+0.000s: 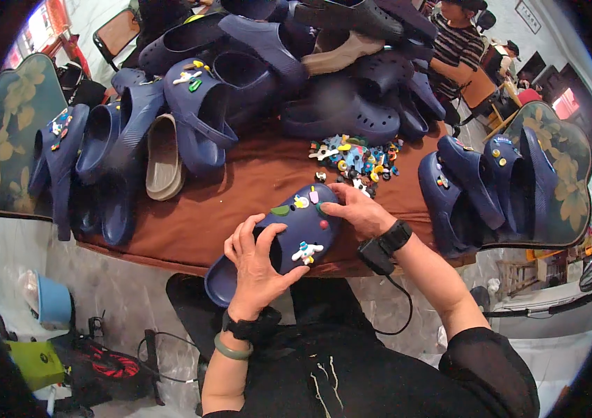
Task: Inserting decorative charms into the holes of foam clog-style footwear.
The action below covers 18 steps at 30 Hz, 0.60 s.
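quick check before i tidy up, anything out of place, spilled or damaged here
Mainly colour stands out: a beige shoe among the navy clogs at left, and another beige one in the back pile, look mismatched. Nothing looks clearly damaged; the small charms lie loose, but mostly heaped together.

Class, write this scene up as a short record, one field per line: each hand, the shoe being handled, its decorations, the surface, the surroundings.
Left hand: gripping the side of the blue clog
Right hand: on the clog's toe end
Decorations: white figure, red charm, others
Surface: brown cloth
Beyond the clog: loose charm pile, mixed colours
Far side: heap of clogs, mostly dark blue
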Motion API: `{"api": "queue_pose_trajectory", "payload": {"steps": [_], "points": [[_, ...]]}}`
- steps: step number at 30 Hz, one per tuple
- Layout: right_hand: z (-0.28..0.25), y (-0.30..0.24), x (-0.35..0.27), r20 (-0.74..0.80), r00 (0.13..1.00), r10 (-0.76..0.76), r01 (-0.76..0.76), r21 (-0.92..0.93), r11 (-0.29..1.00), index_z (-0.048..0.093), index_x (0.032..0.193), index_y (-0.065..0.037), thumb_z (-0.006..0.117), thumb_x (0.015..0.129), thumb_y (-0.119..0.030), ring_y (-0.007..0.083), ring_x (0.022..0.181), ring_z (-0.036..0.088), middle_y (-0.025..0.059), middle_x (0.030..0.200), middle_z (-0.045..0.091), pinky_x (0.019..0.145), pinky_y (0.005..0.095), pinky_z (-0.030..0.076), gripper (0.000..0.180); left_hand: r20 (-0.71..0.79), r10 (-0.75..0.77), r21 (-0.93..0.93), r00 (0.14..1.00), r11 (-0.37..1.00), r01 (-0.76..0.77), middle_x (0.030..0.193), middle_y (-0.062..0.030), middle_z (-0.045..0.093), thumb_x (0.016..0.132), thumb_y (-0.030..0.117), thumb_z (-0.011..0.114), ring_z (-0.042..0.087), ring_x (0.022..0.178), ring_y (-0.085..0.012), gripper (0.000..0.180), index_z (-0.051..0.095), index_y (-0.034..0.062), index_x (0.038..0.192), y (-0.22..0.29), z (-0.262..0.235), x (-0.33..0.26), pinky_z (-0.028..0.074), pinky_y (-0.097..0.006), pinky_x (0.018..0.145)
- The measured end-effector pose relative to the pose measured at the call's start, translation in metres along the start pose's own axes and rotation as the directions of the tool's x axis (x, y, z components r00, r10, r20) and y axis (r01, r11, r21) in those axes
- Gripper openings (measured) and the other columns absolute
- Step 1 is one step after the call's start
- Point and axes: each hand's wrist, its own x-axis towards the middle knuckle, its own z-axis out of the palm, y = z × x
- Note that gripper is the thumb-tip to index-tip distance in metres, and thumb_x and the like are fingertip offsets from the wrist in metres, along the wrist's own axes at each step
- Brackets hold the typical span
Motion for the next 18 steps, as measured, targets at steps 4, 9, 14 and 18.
{"api": "queue_pose_trajectory", "payload": {"steps": [4,9,14,18], "points": [[0.02,-0.004,-0.001,-0.098,0.993,0.067,-0.069,-0.022,0.997,0.039,0.131,0.005,0.067,0.092,-0.015,0.0153,0.078,0.065,0.0133,0.108,0.062,0.067,0.0305,0.057,0.052,-0.007,0.0,0.015,1.0,1.0,0.0,0.136,-0.0115,0.04,0.056,0.035,0.088,0.033,0.13,-0.033,0.079,0.052,0.0212,0.125,-0.003,0.0,-0.004,0.02,-0.048,0.106],[0.027,0.015,0.004,-0.235,0.968,-0.086,0.054,-0.138,0.989,0.037,0.132,0.004,0.065,0.092,-0.014,0.0145,0.085,0.064,0.0129,0.11,0.06,0.065,0.0284,0.056,0.051,-0.011,-0.002,0.02,1.0,1.0,0.002,0.136,-0.0109,0.04,0.055,0.035,0.088,0.034,0.13,-0.0319,0.079,0.052,0.0207,0.125,-0.002,0.001,-0.001,0.02,-0.049,0.106],[0.02,0.018,-0.005,-0.16,0.979,-0.127,0.149,0.134,0.98,0.041,0.134,0.003,0.067,0.094,-0.025,0.0143,0.089,0.063,0.0099,0.114,0.059,0.074,0.0277,0.054,0.056,-0.013,0.009,0.036,1.0,0.999,-0.009,0.136,-0.0103,0.041,0.055,0.035,0.088,0.034,0.131,-0.0315,0.08,0.052,0.0205,0.125,-0.005,0.001,0.001,0.02,-0.049,0.106],[0.02,0.047,-0.016,-0.299,0.923,-0.244,0.312,0.205,0.928,0.037,0.14,-0.003,0.062,0.098,-0.028,0.014,0.089,0.064,0.0076,0.112,0.058,0.075,0.029,0.052,0.055,-0.033,0.024,0.031,0.999,0.999,-0.023,0.137,-0.0118,0.042,0.055,0.036,0.088,0.035,0.131,-0.0329,0.081,0.052,0.0192,0.125,0.007,0.005,0.004,0.021,-0.049,0.107]]}}
